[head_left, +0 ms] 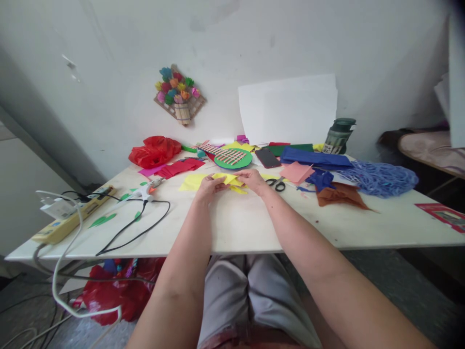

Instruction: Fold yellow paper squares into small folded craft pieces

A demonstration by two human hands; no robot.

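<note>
Both my hands rest on the white table (240, 228), pinching a folded piece of yellow paper (229, 180) between them. My left hand (208, 187) grips its left side and my right hand (253, 180) holds its right side. A larger flat yellow sheet (192, 182) lies under and to the left of the folded piece. Black-handled scissors (276, 183) lie just right of my right hand.
A glue gun (147, 191) with a black cord and a power strip (69, 220) sit at the left. Behind lie a red plastic bag (154, 151), a green woven disc (232, 158), a phone (267, 157), coloured papers, a blue mesh bundle (381, 178) and a bottle (337, 136).
</note>
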